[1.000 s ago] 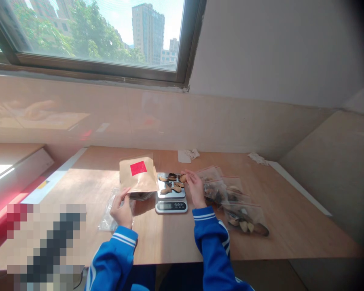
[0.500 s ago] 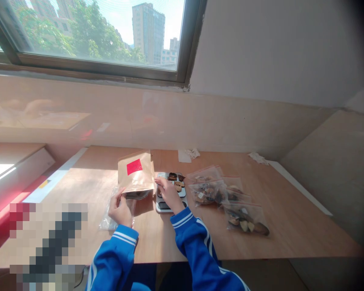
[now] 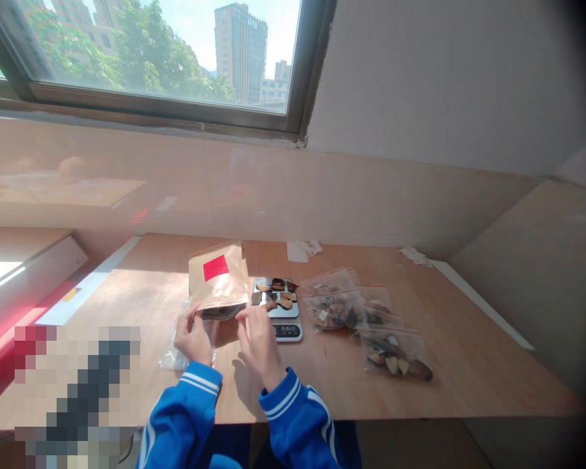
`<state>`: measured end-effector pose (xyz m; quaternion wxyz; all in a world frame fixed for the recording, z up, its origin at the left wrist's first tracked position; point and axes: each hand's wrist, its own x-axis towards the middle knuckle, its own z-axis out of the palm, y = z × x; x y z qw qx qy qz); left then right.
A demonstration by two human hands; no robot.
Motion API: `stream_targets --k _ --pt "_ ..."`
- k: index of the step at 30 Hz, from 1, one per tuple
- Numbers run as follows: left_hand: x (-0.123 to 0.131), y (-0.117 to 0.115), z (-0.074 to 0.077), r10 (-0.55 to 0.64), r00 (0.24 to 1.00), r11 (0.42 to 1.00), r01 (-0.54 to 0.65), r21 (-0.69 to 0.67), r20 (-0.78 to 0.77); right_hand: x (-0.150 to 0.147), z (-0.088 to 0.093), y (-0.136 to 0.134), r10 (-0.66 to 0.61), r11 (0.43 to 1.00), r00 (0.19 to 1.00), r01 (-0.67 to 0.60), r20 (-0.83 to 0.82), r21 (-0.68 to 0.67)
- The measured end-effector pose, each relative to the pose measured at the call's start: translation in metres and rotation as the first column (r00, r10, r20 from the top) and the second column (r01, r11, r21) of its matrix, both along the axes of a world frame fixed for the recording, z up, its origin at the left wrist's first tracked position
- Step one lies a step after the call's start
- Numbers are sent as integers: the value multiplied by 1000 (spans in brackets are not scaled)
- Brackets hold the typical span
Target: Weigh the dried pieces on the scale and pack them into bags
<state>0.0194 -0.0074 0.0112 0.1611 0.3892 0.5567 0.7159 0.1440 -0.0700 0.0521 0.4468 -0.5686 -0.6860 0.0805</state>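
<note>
A brown paper bag (image 3: 217,290) with a red label stands tilted, its mouth toward me. My left hand (image 3: 194,337) is closed on the left edge of its mouth. At the mouth's right corner is my right hand (image 3: 258,339), fingers pressed together; whether they hold anything is hidden. Just right of the bag, a white digital scale (image 3: 289,331) bears several brown dried slices (image 3: 286,300). Under my left hand lies a clear plastic bag (image 3: 172,355).
Several zip bags of dried pieces (image 3: 395,355) lie right of the scale. Crumpled tissue (image 3: 310,247) and a white paper sit at the back of the wooden table (image 3: 469,365). A window is above.
My right hand has moved left and down from the scale to the paper bag's mouth. More slices and the scale's display now show. My left hand stays on the bag.
</note>
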Motion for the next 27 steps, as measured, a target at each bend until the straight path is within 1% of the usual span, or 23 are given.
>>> stream_targets --k 2,3,6,8,12,14,17,20,23,25,27 --pt "-1 0 -2 -2 1000 1000 2 2 -20 -16 -5 -3 99 995 993 -96 66 -38" --pt "-1 1 -3 -4 1000 1000 4 5 -30 -23 -9 -2 118 992 987 -111 105 -66" --pt "-2 1 -4 -19 999 1000 20 15 -46 -37 -18 11 85 988 974 -56 208 -143" --pt "-2 2 -4 -28 999 999 28 15 -39 -42 -22 21 57 985 966 -14 251 -171" --pt "-2 3 -3 -26 999 1000 27 8 -21 -45 -25 31 21 988 964 21 266 -156" --pt "-2 2 -3 -25 999 1000 25 6 -19 -44 -25 30 17 991 974 14 225 -133" --pt "-1 2 -2 -25 999 1000 25 0 -25 -39 -24 23 40 993 992 -26 118 -115" --pt "-1 1 -1 -27 999 999 27 -19 -20 -31 -21 9 96 990 995 -100 -40 -100" --pt "-1 0 -1 -27 999 999 26 -34 -35 -19 -19 -9 159 985 965 -169 -211 -33" --pt "-1 0 -2 -24 998 999 22 -27 -49 -7 -19 -19 142 990 950 -144 -278 14" --pt "-2 0 -2 -25 998 1000 25 -11 -56 9 -22 -24 35 999 953 -24 -301 41"
